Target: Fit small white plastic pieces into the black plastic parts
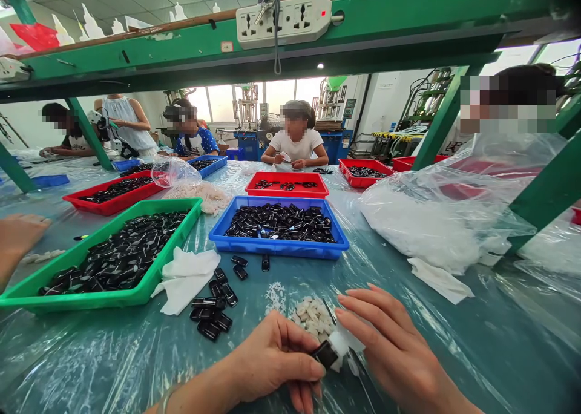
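My left hand (276, 359) pinches a small black plastic part (325, 354) between thumb and fingers. Close against its right side is a whitish translucent piece (341, 341), partly hidden by my right hand (394, 335). The fingers of that hand are stretched out; its thumb is not clearly visible. A thin dark metal tool (357, 368) runs beneath the white piece, between my hands; whether my right palm touches it is unclear. Behind lie a heap of small off-white pieces (313, 315) and a scatter of tiny white bits (275, 297). Several loose black parts (211, 311) are to the left.
A green tray (149, 293) and a blue tray (281, 247) hold many black parts. White cloth (188, 275) lies between them. Red trays (287, 190) stand farther back. Clear plastic bags (422, 220) are at right. A green shelf beam (408, 26) crosses above. Several people sit opposite.
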Motion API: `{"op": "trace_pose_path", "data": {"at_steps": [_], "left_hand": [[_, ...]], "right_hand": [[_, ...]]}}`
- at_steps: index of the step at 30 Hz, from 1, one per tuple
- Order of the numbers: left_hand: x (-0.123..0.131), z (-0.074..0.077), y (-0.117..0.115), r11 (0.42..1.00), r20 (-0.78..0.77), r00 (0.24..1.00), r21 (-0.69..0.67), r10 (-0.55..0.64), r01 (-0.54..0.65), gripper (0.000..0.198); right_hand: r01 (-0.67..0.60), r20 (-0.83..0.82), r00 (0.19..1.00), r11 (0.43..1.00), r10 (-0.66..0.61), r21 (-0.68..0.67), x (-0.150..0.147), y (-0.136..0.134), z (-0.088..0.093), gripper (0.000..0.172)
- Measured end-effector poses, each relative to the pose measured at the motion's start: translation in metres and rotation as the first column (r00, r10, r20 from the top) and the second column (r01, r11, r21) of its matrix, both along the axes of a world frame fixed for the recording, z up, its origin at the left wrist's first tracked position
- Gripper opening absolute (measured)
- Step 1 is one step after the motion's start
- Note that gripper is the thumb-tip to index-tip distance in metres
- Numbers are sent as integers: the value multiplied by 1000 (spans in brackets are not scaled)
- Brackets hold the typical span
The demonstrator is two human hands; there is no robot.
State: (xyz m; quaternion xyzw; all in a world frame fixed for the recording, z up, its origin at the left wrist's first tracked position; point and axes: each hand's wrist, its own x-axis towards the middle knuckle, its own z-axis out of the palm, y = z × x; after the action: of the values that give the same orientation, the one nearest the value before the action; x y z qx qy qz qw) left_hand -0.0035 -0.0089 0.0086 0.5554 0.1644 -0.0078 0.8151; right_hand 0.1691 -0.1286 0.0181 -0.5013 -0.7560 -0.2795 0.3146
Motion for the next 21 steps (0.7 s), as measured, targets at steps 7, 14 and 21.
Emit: {"op": "trace_pose_path", "data": {"at_steps": [7,14,21], "left_hand": [[-1,0,2,1000,-1,1000,11,8,-8,20],[-1,3,2,1000,-7,1000,-9,8,-8,20],[0,0,1,1000,-2,1000,-10,4,-5,21]], "right_hand": [[-15,7,1000,1000,15,0,0,-1,3,34],[-25,25,999,999,26,-28,3,-3,2,31],[11,70,997,1000,-10,-17,4,-5,2,30]]}}
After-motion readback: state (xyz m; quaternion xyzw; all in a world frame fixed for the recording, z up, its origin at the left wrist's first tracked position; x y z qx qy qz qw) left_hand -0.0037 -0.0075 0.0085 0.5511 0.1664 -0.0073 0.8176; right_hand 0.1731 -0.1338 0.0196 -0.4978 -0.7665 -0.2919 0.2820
